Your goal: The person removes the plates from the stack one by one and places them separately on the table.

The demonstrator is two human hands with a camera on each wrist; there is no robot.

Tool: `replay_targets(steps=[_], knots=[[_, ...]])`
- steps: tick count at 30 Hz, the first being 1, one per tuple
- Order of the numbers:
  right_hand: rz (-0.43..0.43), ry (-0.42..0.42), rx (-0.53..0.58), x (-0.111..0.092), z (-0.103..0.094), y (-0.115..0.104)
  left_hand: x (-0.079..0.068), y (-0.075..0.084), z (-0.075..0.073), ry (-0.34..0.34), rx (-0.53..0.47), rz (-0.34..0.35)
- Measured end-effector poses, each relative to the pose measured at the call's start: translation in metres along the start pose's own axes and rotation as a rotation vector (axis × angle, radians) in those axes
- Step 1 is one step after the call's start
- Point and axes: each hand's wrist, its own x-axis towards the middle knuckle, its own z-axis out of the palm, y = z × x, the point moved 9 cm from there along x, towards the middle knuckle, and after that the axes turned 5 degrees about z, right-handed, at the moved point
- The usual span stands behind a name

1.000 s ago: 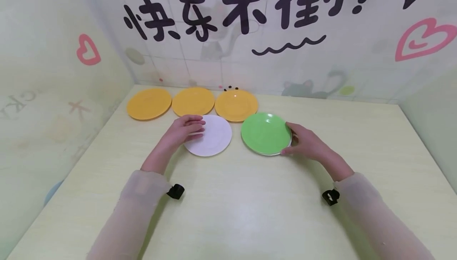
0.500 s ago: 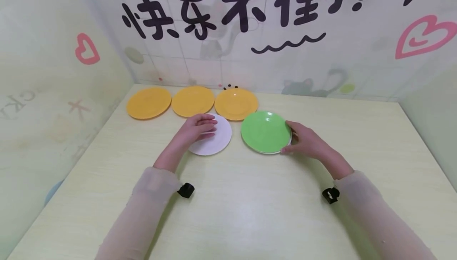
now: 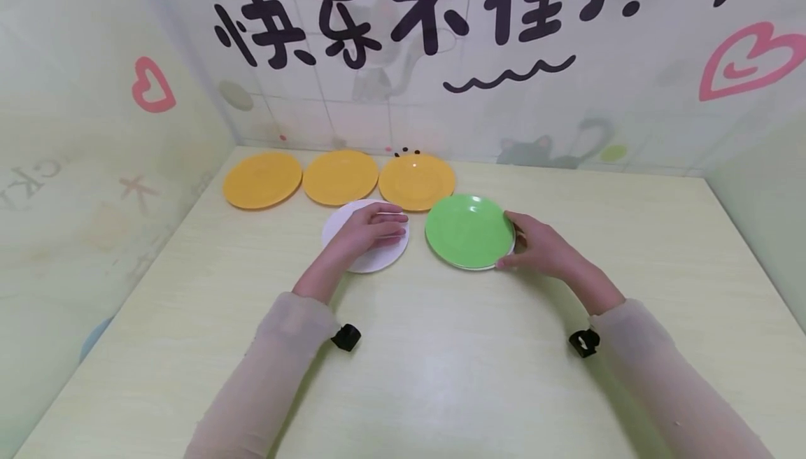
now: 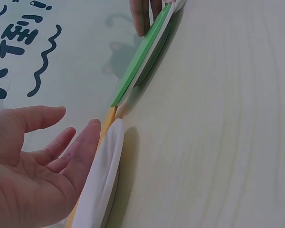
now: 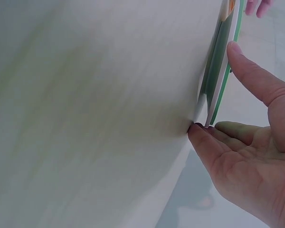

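Observation:
In the head view my left hand hovers over a white plate, covering part of it. Its fingers are loosely bent and point right; the left wrist view shows nothing within them. My right hand grips the right edge of a glossy green plate. A white rim shows just beneath the green one in the right wrist view, like a second plate stacked under it. There the thumb lies against the near rim, while the other fingertips reach in at the edge, close to the table.
Three orange plates stand in a row along the back: left plate, middle plate, right plate. Behind them rises a printed back wall, with a side wall on the left. The pale table runs beneath everything.
My left hand has slid right across the white plate, from its left edge toward the green plate. The right hand and the plates have stayed where they were.

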Motion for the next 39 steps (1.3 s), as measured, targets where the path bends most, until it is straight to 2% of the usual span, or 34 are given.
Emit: replay_targets(steps=[13,22,29,35,39], knots=[[-0.009,0.007,-0.005,0.001,-0.004,-0.003,0.004,0.001,0.017,-0.019,0.027,0.013],[-0.010,0.007,0.000,0.001,-0.005,-0.002,0.005,0.003,0.026,-0.008,0.045,-0.010],[0.002,0.004,0.006,0.002,-0.005,0.001,0.006,0.007,0.038,-0.047,0.051,-0.010],[0.006,0.000,0.010,0.001,-0.002,0.002,0.006,0.003,0.043,-0.024,0.026,-0.043],[0.000,0.000,0.012,0.000,0.000,0.003,0.006,0.002,0.045,-0.005,0.015,-0.041]])
